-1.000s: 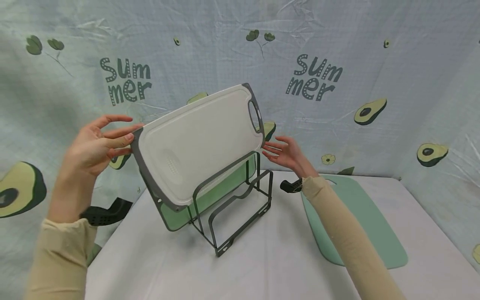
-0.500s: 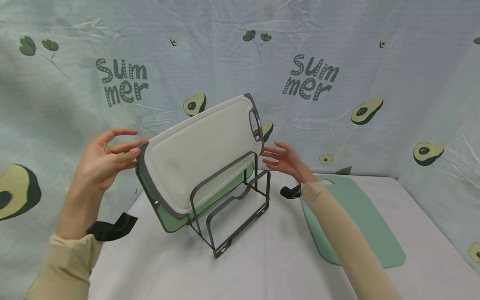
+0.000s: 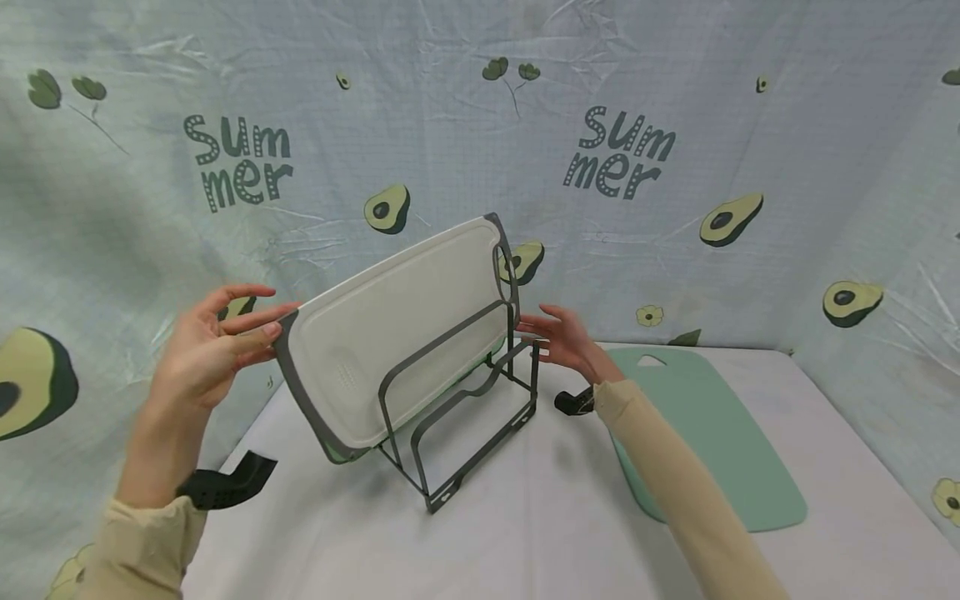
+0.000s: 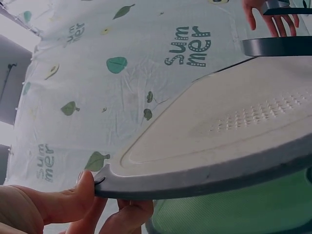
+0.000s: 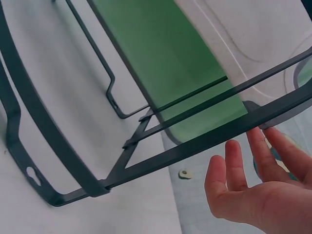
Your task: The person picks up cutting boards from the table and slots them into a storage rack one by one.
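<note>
- White cutting board (image 3: 405,317) on its long side in the black rack (image 5: 209,138), leaning behind the taller hoop, left end overhanging.
- Left hand (image 3: 202,350) pinching the left corner, thumb against one side, fingers against the other.
- Right hand (image 3: 566,340) beside the far corner, fingers loosely bent and parted, gripping nothing; contact with the grey rim impossible to confirm.
- Step in hand, as judged: settling the board into the rack. Best to hold the long edge parallel to the hoops and lower both ends evenly.
- Probably wise to maintain the pinch until firmly seated, using the right fingers as a guide, clear of the bar.
- Watch for scraping against the green board (image 5: 161,63) just behind.
- Hidden: most contact along the bottom edge; in the head view, nearly all the green board.
- Cut off: far end, in the left wrist view.
- Partly covered by the right sleeve (image 3: 677,492): light green board (image 3: 697,425), flat on the table.
</note>
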### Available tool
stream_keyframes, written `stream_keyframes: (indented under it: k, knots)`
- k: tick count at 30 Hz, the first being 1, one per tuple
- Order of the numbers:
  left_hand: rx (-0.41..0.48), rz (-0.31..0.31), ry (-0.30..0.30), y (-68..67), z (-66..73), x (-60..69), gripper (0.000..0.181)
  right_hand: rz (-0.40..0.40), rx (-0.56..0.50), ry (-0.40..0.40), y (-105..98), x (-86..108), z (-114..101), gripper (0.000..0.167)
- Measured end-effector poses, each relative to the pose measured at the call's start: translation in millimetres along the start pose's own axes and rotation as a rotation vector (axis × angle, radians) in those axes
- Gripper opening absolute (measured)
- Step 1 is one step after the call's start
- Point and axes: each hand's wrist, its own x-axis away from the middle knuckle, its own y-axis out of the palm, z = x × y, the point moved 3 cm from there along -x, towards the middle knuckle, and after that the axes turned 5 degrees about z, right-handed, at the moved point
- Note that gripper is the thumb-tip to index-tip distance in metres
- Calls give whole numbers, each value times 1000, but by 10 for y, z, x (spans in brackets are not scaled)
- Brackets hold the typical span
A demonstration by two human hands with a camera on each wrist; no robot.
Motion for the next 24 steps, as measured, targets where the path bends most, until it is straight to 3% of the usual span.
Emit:
stream_keyframes:
  k: [11, 24]
  knots:
    - [-23, -26, -31, -10, -182, 28, 34, 26, 35, 37, -53, 20, 150, 61]
    - [-92, 5, -68, 19, -344, 149, 33, 63, 13, 108, -93, 13, 331, 64]
